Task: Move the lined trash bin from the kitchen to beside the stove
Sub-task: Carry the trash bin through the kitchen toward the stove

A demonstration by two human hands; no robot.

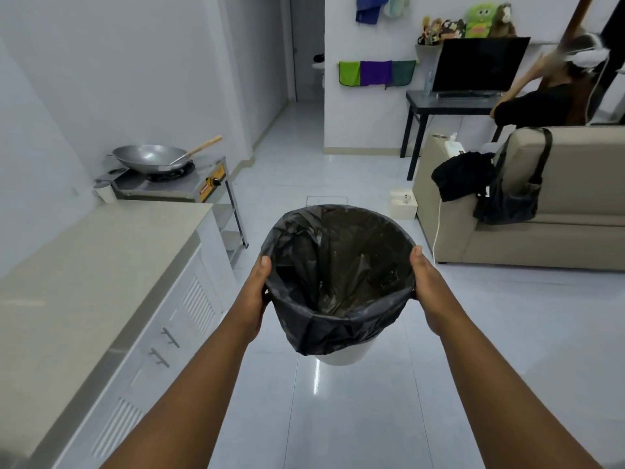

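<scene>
A white trash bin lined with a black bag hangs above the tiled floor in the middle of the view. My left hand grips the bin's left rim and my right hand grips its right rim. The bag looks nearly empty inside. The stove, a steel stand with a wok on its burner, stands ahead on the left against the wall, well beyond the bin.
A beige counter with white cabinets runs along the left. A beige sofa with dark bags sits right, a white box at its corner. A person sits behind the sofa near a TV table. Tiled floor lies ahead.
</scene>
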